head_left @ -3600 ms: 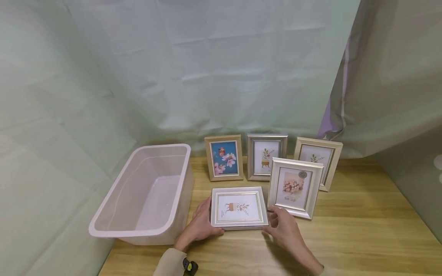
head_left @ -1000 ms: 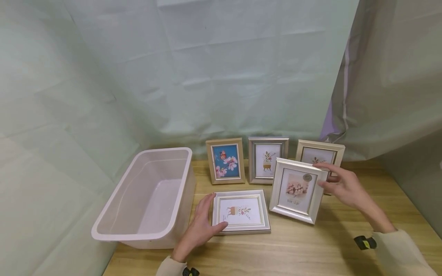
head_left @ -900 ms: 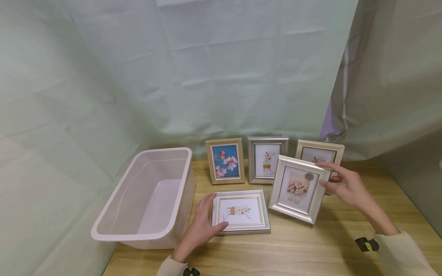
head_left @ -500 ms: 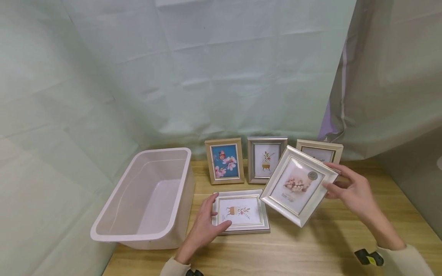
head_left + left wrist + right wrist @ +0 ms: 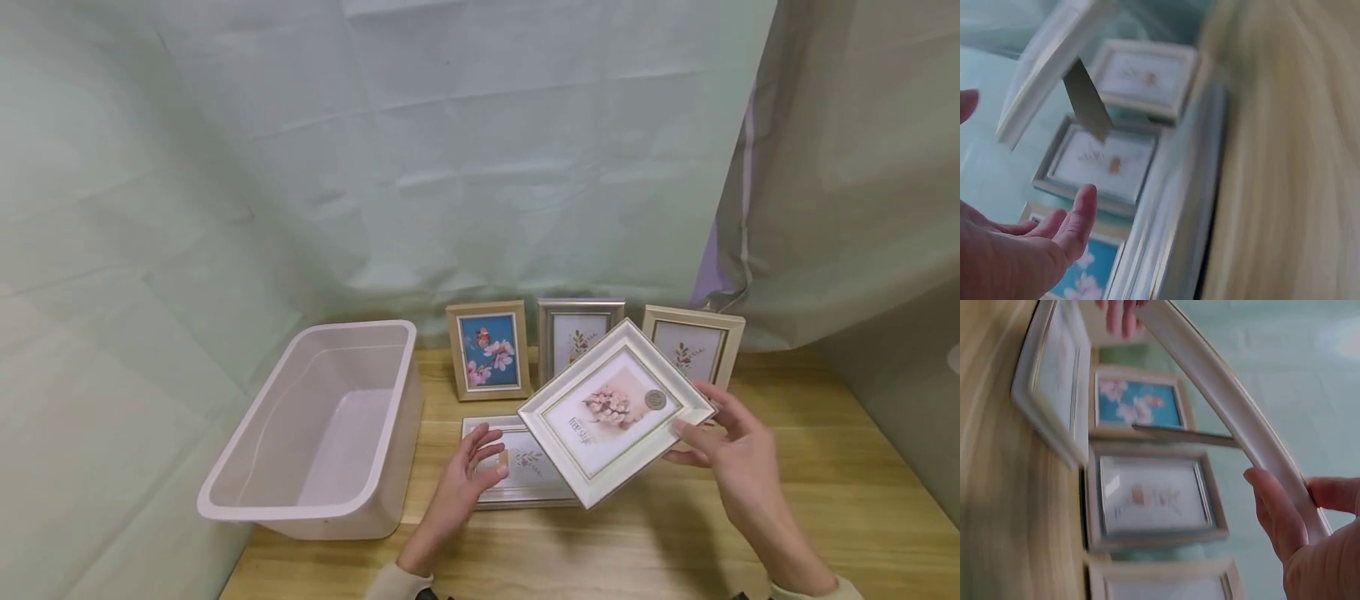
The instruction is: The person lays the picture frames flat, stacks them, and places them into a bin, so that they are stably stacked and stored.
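A cream-white picture frame (image 5: 617,412) with a pink flower print hangs tilted above the table, its corner pinched between thumb and fingers of my right hand (image 5: 738,458). Its back stand (image 5: 1088,103) juts out in the left wrist view. My left hand (image 5: 459,483) hovers with parted fingers over the left end of a silver-white frame (image 5: 525,497) lying flat, and holds nothing. The raised frame covers the right part of that flat one in the head view. In the right wrist view the fingers (image 5: 1275,512) wrap the frame's edge.
Behind stand a tan frame (image 5: 453,350) with a blue blossom picture, a grey-silver frame (image 5: 545,342) and a cream frame (image 5: 727,350). A deep pale plastic tub (image 5: 405,400) is at the left on the wooden table (image 5: 810,467). Pale curtains (image 5: 525,167) surround the table.
The right hand left the flat frame, gripped the standing pink-flower frame, lifted it, and moved it left while tilting it. The left hand came off the flat frame's edge and rose slightly.
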`<state>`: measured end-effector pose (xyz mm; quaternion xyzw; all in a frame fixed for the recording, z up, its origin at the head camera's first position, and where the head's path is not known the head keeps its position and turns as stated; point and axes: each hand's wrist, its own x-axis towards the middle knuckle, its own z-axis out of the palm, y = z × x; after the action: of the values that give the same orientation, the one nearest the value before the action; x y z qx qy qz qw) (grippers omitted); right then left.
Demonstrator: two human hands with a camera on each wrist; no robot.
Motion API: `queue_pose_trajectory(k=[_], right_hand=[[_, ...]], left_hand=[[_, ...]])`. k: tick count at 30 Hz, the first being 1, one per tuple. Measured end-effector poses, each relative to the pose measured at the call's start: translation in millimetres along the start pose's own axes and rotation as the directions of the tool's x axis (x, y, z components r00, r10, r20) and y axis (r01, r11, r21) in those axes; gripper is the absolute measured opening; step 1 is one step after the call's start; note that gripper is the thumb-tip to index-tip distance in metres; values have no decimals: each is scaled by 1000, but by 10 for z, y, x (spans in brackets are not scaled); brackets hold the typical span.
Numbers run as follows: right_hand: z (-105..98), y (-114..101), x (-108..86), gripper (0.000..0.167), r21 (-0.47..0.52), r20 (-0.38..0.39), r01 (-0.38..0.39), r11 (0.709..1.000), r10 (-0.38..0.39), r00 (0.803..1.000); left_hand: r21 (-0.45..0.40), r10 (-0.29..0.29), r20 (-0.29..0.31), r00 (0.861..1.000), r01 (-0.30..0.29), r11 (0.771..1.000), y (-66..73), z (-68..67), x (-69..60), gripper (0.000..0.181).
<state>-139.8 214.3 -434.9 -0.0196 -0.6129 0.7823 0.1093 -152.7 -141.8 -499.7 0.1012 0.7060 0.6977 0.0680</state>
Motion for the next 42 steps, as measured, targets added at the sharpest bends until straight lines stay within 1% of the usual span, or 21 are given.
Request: queue_pose_trajectory(k=[1, 3, 4, 6, 9, 12, 14, 16, 19, 21, 23, 26, 29, 32, 35, 37, 39, 42], right_hand=[[37, 19, -29, 57, 5, -13, -20, 1000, 20, 1000], [112, 57, -88, 58, 15, -36, -50, 999, 50, 998], [148, 78, -117, 58, 21, -43, -61, 998, 62, 997], [218, 119, -168, 58, 30, -55, -78, 996, 80, 995], [312, 170, -224, 57, 48, -58, -99, 994, 102, 993], [376, 201, -248, 57, 70, -47, -123, 990, 127, 991], [398, 212, -254, 58, 84, -43, -137, 987, 140, 989], [410, 218, -256, 59, 90, -44, -144, 986, 148, 988], [422, 224, -258, 60, 95, -51, -148, 984, 153, 987], [431, 230, -261, 60, 97, -56, -147, 984, 153, 987], [440, 239, -267, 60, 95, -68, -146, 985, 152, 986], [455, 255, -273, 59, 86, -92, -142, 986, 150, 984], [470, 271, -270, 58, 75, -111, -142, 987, 150, 982], [480, 292, -266, 57, 69, -120, -149, 986, 156, 980], [484, 328, -267, 57, 82, -124, -150, 985, 160, 979], [487, 356, -266, 57, 89, -128, -153, 984, 163, 978], [494, 383, -261, 57, 96, -133, -156, 983, 167, 977], [504, 414, -249, 56, 93, -139, -163, 982, 175, 975]], left_hand=[[-84, -4, 32, 999, 6, 996, 6, 14, 8, 84], [-216, -12, 87, 996, 31, 976, 22, 40, 29, 85], [-264, -11, 113, 994, 41, 964, 26, 54, 43, 86], [-324, -13, 150, 989, 62, 944, 21, 76, 68, 87], [-378, -10, 183, 983, 80, 922, 0, 94, 96, 86], [-411, -14, 195, 981, 94, 907, -20, 92, 104, 85], [-416, -16, 189, 982, 95, 904, -23, 90, 103, 84], [-411, -15, 182, 983, 90, 907, -23, 90, 104, 82], [-408, -4, 163, 987, 71, 910, -25, 100, 107, 79], [-410, 6, 141, 990, 53, 911, -31, 111, 110, 78], [-411, 18, 96, 995, 23, 912, -38, 127, 109, 78], [-402, 31, 7, 999, -26, 915, -42, 156, 107, 79], [-394, 42, -79, 996, -70, 917, -36, 185, 108, 79], [-381, 48, -167, 985, -110, 918, -20, 214, 102, 77], [-342, 54, -249, 967, -139, 929, -4, 237, 84, 71], [-306, 63, -289, 955, -155, 939, -3, 245, 75, 68], [-271, 87, -305, 948, -174, 947, -12, 240, 73, 67], [-226, 153, -301, 941, -227, 948, -37, 217, 62, 70]])
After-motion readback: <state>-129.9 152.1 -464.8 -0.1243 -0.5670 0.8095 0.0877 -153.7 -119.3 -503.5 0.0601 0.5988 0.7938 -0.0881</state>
